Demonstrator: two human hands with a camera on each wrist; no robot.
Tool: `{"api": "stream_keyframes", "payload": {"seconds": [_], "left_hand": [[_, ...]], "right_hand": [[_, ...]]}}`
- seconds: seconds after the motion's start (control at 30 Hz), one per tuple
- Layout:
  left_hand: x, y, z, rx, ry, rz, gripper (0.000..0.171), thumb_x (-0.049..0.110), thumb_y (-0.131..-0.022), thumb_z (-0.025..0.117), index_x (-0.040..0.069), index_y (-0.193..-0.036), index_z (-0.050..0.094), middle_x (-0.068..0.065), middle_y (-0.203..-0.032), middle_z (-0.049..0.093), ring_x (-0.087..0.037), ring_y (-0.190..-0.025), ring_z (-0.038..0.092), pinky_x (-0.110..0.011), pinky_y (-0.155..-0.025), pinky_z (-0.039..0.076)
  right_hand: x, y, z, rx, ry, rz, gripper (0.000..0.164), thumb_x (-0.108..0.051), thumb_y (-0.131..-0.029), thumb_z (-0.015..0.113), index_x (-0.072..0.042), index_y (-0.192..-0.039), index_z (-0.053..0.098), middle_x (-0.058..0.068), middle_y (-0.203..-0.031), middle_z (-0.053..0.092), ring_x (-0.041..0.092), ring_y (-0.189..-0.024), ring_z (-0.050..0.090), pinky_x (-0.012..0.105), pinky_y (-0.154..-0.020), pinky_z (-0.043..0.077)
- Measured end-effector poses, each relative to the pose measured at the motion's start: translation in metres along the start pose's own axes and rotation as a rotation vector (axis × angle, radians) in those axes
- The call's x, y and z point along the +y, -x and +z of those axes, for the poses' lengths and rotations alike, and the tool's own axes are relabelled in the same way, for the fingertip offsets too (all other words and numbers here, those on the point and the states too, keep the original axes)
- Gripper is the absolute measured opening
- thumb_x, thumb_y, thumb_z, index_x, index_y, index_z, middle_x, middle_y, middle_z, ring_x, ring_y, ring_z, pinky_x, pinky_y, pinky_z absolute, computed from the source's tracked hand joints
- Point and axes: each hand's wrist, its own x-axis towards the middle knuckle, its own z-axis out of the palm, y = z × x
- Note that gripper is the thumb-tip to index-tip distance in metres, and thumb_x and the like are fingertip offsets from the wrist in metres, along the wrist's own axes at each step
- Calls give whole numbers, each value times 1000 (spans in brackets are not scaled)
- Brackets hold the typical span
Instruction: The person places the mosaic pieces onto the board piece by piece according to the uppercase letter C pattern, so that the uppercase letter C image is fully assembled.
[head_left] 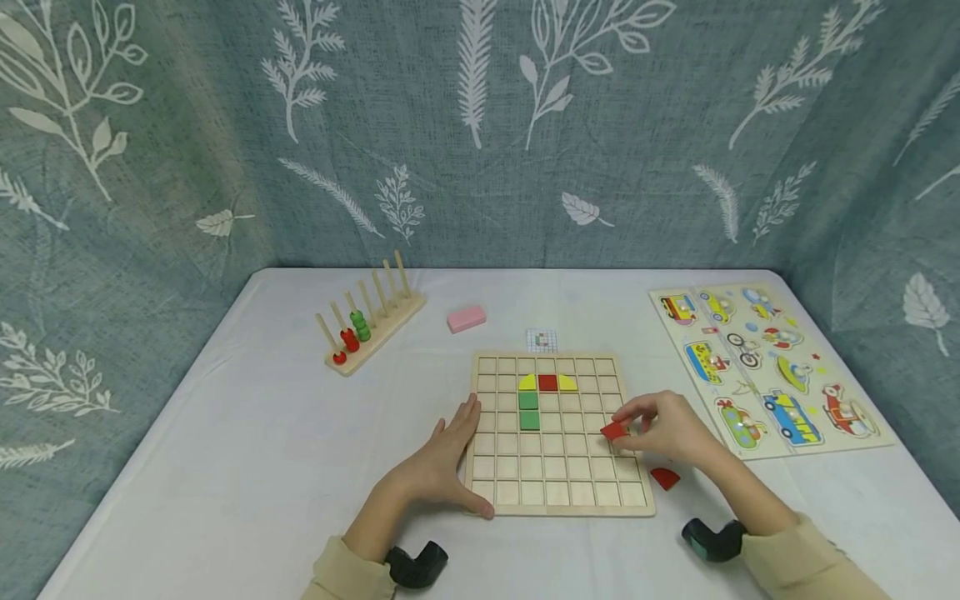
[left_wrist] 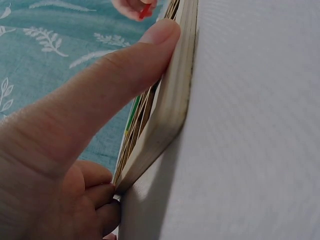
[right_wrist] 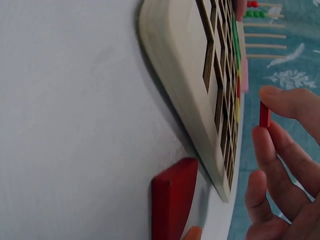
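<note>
A wooden grid board lies on the table. In its upper part sit a yellow quarter-circle piece, a red square, another yellow quarter-circle and two green squares. My left hand rests against the board's left side, its fingers stretched along the edge and the thumb on the front rim. Over the right part of the board, my right hand pinches a small red piece between thumb and fingertips. A second red piece, quarter-circle shaped, lies by the board's right front corner.
Behind the board lie a small pattern card and a pink block. A wooden peg stand with red and green beads is at the back left. Picture puzzle boards cover the right side.
</note>
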Motion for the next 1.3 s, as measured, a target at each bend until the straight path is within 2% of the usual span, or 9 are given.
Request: {"api": "stream_keyframes", "payload": {"seconds": [0.6, 1.1, 1.3], "left_hand": [[-1, -1, 0, -5, 2, 9, 134, 44, -49, 88, -1, -145, 5, -12, -152, -1, -23, -139, -1, -48, -110, 4], [-1, 1, -2, -5, 9, 25, 133, 43, -50, 87, -3, -145, 6, -15, -152, -1, -26, -139, -1, -49, -110, 4], [0, 0, -2, -10, 5, 29, 133, 43, -50, 87, -3, -145, 5, -15, -152, -1, -26, -139, -1, -50, -110, 4]], "right_hand": [[-11, -6, 16, -4, -34, -14, 22, -20, -66, 81, -10, -83, 71, -4, -78, 65, 15, -68, 48, 24, -56, 40], [-20, -12, 30, 8, -46, -71, 24, -22, -65, 82, -10, -82, 71, -6, -74, 65, 13, -62, 49, 23, -53, 41], [-26, -13, 35, 3, -58, -45, 23, -23, -64, 82, -11, -81, 71, -6, -77, 65, 14, -64, 48, 24, -55, 41]]}}
